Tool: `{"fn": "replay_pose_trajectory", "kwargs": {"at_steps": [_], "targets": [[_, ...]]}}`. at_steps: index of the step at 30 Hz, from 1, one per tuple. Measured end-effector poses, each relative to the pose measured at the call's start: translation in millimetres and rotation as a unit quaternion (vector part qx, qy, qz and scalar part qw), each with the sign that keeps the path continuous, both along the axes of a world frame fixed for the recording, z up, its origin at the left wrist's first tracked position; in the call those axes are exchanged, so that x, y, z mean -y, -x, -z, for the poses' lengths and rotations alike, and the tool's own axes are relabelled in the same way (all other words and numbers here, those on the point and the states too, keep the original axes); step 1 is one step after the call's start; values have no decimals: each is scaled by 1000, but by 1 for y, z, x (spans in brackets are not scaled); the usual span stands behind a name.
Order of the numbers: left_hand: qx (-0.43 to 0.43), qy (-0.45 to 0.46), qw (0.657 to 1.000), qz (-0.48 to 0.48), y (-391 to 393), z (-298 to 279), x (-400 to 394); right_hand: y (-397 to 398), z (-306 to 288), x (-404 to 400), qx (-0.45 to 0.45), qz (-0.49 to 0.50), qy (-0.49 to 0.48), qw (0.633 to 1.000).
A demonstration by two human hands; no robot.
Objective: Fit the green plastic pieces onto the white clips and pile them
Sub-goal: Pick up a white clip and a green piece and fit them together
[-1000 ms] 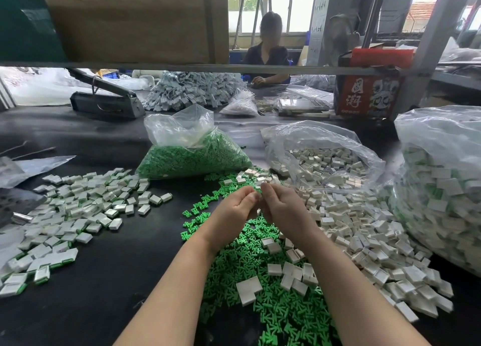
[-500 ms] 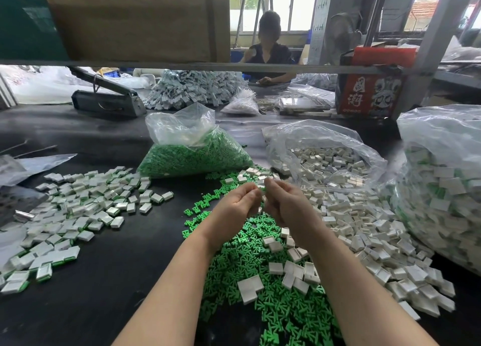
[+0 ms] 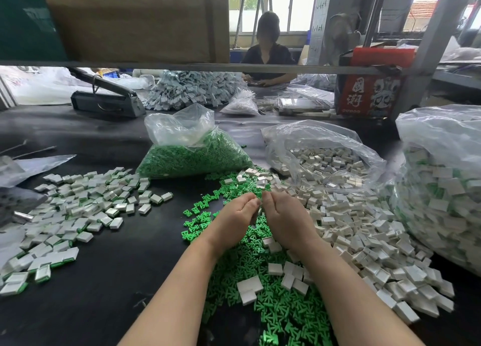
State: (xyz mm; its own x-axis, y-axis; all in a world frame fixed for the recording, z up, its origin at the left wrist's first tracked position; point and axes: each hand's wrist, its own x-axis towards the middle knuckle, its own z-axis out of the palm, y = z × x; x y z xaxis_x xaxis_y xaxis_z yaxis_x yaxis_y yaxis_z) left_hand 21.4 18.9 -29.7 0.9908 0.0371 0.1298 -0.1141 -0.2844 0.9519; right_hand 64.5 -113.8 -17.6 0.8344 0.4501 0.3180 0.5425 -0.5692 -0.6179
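Observation:
My left hand [image 3: 234,215] and my right hand [image 3: 286,218] meet fingertip to fingertip above the dark table. Both have curled fingers and pinch one small white clip [image 3: 257,213], of which only a pale sliver shows between them. Whether a green piece is on it is hidden. Loose green pieces [image 3: 263,301] lie spread under my wrists. Loose white clips [image 3: 364,231] are heaped to the right. A pile of fitted clips with green edges [image 3: 78,210] covers the left of the table.
A plastic bag of green pieces [image 3: 195,158] and an open bag of white clips [image 3: 325,161] stand behind my hands. A large bag of fitted clips [image 3: 442,194] fills the right edge. A person [image 3: 268,49] works across the table beyond a metal bar [image 3: 182,66].
My hands stay pressed together in the same spot; only the fingertips shift slightly around the small piece.

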Motion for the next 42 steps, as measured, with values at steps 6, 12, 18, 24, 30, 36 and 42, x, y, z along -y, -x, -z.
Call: {"fn": "replay_pose_trajectory", "kwargs": {"at_steps": [6, 12, 18, 24, 30, 36, 42], "targets": [[-12, -13, 1000, 4, 3, -1, -1, -1, -2, 0, -87, -37, -73, 993], [-22, -15, 1000, 5, 2, -2, 1, -1, 4, -2, -72, -24, -52, 996], [-28, -24, 999, -4, -2, 3, 4, -1, 9, -6, -4, -8, 44, 999], [-30, -81, 996, -11, -5, 9, 5, -4, 15, -7, 3, 16, 67, 998], [-19, -171, 984, -45, -6, 13, 6, -7, 17, -5, 11, 29, 75, 997], [-17, -177, 982, -63, -7, 14, 9, -6, 16, -8, 6, 33, 87, 996], [-14, -182, 981, -60, -7, 13, 10, -5, 14, -7, 4, 36, 85, 996]]}}
